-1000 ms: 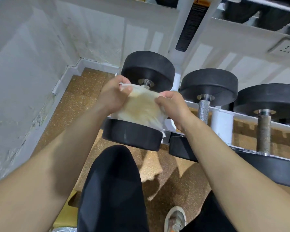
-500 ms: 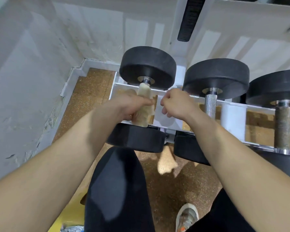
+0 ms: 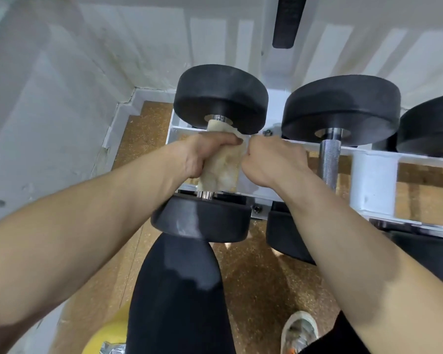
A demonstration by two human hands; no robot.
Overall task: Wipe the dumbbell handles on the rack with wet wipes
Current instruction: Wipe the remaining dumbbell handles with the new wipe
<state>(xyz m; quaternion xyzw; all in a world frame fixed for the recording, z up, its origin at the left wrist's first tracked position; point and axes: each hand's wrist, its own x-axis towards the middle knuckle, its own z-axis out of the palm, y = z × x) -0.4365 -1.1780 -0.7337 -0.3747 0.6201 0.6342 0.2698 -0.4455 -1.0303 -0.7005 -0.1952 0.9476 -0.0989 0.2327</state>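
Observation:
The leftmost black dumbbell lies on the white rack, its handle wrapped in a stained wet wipe. My left hand grips the wrapped handle from the left, fingers curled over the wipe. My right hand is curled at the wipe's right edge and pinches it beside the handle. Bare chrome shows at both ends of the handle. A second dumbbell's knurled handle stands uncovered just right of my right hand.
A third dumbbell sits at the far right. The white wall closes in on the left, with cork floor below. My black-clad knee is under the rack's front edge, my shoe lower right, a yellow object lower left.
The wipe was spread flat between both hands; now it is wrapped round the leftmost handle, with my left hand closed over it and my right hand at its edge.

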